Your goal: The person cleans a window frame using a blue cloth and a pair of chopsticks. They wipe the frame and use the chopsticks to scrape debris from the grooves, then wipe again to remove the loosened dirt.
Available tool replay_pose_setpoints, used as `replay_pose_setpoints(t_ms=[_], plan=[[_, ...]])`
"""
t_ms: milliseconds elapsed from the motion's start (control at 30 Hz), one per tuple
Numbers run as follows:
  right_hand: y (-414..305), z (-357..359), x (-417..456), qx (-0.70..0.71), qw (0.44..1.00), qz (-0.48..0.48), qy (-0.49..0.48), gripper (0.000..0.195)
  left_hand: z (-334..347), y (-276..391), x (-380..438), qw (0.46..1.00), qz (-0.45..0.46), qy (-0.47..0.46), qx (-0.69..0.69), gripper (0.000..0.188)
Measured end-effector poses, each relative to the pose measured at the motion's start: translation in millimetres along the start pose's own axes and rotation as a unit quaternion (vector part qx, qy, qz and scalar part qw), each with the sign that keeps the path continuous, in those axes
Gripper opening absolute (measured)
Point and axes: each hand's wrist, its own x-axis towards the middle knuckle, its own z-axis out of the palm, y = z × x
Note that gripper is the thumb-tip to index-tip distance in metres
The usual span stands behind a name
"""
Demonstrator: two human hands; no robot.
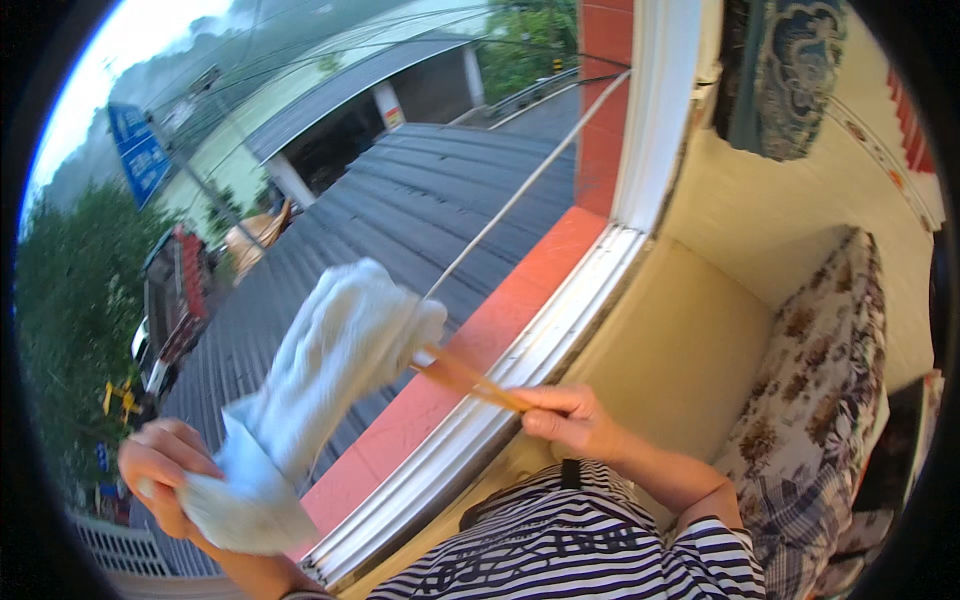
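A crumpled pale blue and whitish cloth (330, 337) is stretched in front of me at the open window, slightly blurred. My left hand (169, 476) grips its lower left end. In my right hand (566, 420) is a slim yellow-brown stick-like tool (480, 386), pinched between thumb and fingers. The far tip of this tool meets the right end of the cloth, where it looks split in two. A pale cord or rod (525, 187) runs from the window's side down to the cloth. Whether the cloth hangs over it, I cannot tell.
Below me runs the white window track (510, 367), with a red tiled sill (480, 330) outside it. A dark corrugated roof (420, 202) spreads beyond. To my right stand a floral-covered piece of furniture (795, 375) and a patterned curtain (799, 82).
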Motion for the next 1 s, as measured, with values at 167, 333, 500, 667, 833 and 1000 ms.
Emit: replay_pose_setpoints(t_ms=[167, 333, 500, 667, 833, 1000], plan=[[-7.9, 9.6, -44.2, 0.065, 0.997, 0.029, 0.040, 0.034, 129.8, -62.0, 9.6, 0.973, 0.035, -0.018, 0.229, 0.039], [17.8, 25.8, -81.3, 0.242, 0.957, 0.069, 0.144, 0.021, 239.1, -101.6, 43.0, 0.903, 0.133, -0.286, 0.290, 0.045], [13.6, 11.2, -65.2, 0.245, 0.938, 0.069, 0.237, 0.016, 325.4, -178.0, 52.3, 0.914, 0.128, -0.318, 0.218, 0.034], [1.5, -33.4, -17.2, 0.071, 0.951, 0.040, 0.298, 0.019, 366.8, -224.6, 87.7, 0.929, 0.147, -0.262, 0.215, 0.025], [0.4, -104.0, 3.2, -0.467, 0.778, -0.130, 0.399, 0.025, 381.2, -247.4, 113.8, 0.949, 0.122, -0.186, 0.222, 0.033], [-21.5, -128.2, 54.1, -0.436, 0.787, -0.349, 0.264, 0.031, 395.0, -273.2, 129.4, 0.953, 0.105, -0.240, 0.153, 0.023]])
